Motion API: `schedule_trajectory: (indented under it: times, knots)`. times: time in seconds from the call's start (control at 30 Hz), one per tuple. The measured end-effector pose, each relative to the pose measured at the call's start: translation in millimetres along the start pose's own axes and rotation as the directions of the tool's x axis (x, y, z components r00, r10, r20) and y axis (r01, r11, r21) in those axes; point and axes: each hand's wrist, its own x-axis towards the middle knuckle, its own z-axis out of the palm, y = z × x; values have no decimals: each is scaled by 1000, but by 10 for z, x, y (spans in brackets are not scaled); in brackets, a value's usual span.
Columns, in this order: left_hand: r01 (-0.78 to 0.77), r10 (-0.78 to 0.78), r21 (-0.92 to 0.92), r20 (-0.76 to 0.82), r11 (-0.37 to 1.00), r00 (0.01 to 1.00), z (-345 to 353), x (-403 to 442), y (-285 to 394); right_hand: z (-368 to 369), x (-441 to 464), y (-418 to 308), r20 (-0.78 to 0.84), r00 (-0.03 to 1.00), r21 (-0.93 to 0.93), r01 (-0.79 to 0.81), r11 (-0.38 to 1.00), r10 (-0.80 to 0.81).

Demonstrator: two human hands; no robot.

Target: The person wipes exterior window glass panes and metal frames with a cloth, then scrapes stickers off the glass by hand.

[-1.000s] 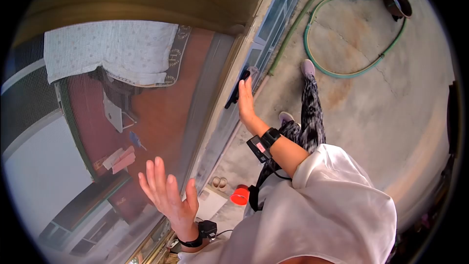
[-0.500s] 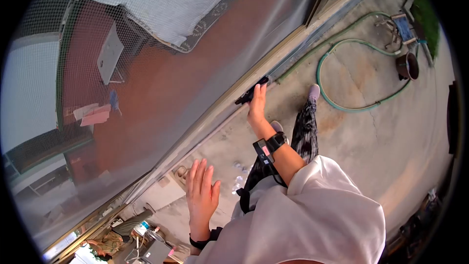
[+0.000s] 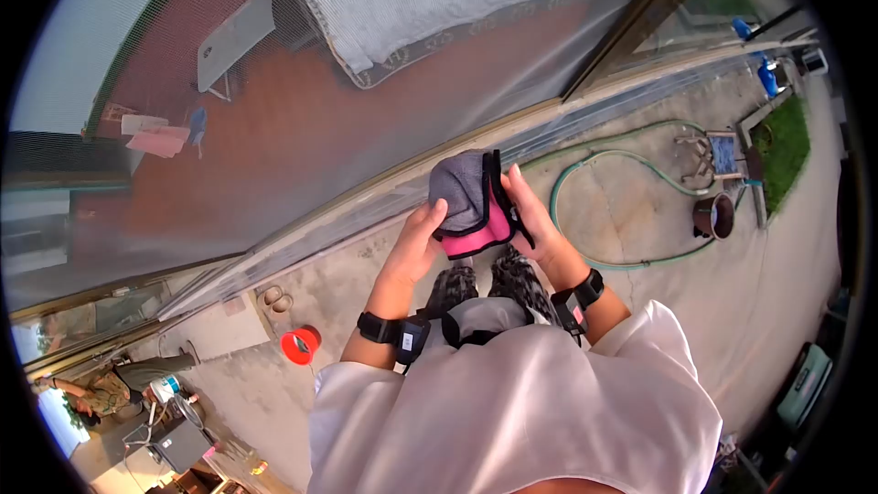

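Observation:
A soft grey fabric piece (image 3: 460, 185) with black edging and a bright pink section is held up in front of the window ledge; its exact kind I cannot make out. My left hand (image 3: 416, 240) grips its left side, thumb on the grey cloth. On the opposite side, my right hand (image 3: 538, 224) has its thumb raised beside the black edging, its other fingers partly hidden behind the piece. Both wrists wear black straps with small boxes.
Along the left runs a screened window (image 3: 302, 146) with a pale ledge. A green hose (image 3: 599, 157) loops on the concrete near a brown pot (image 3: 713, 217). A red bucket (image 3: 300, 345) and slippers (image 3: 274, 299) are at lower left, where another person (image 3: 108, 393) is.
My right hand has come away from the ledge with the dark-edged fabric piece. My left hand, open and apart before, has moved up and now grips it too. The view has turned.

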Motion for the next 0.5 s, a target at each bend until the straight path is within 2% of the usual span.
schedule_trajectory:
  times: [0.03,0.07,0.1,0.13,0.17,0.2,0.23,0.27,0.3,0.33,0.37,0.4,0.43,0.47,0.5]
  knots:
    - [-78,84,89,-66,993,994,240,-8,3,47,-54,-64,15,999,-113,35,993,-34]
    - [-103,107,85,-45,991,993,364,24,-27,0,-42,-93,-25,992,-275,113,955,-125]
    - [-193,206,116,-109,974,972,472,63,-65,-53,-89,-211,-11,990,-297,134,945,-144]
    - [-278,302,151,-174,949,937,555,106,-108,18,-162,-368,-23,982,-451,158,878,-189]
    - [-318,373,266,-194,910,907,613,169,-184,55,-227,-498,-30,972,-589,172,790,-234]
    - [-391,503,437,-174,810,847,638,208,-226,65,-276,-585,1,947,-616,253,746,-321]
    - [-441,621,592,-133,675,772,689,226,-227,-191,-211,-629,-82,895,-836,178,520,-439]
    - [-465,640,587,-123,663,758,802,156,-152,-70,-296,-676,18,837,-789,348,507,-547]
    - [-459,709,691,-110,558,697,942,53,-53,54,-404,-708,116,749,-718,517,467,-652]
    - [-449,780,779,-79,437,621,1058,9,34,20,-448,-697,213,765,-728,539,424,-607]
    - [-419,789,822,-58,386,612,1100,8,1,89,-499,-631,257,803,-691,542,478,-538]
    - [-414,805,868,29,273,592,1125,37,-74,101,-532,-557,254,876,-652,468,597,-409]
    - [-425,736,884,155,194,659,1153,31,-110,87,-452,-481,365,857,-609,516,602,-364]
    - [-480,678,876,325,46,659,1186,40,-106,150,-460,-428,262,876,-617,474,627,-404]
    - [-515,653,857,374,29,658,1302,-95,30,141,-456,-455,149,916,-544,391,742,-373]
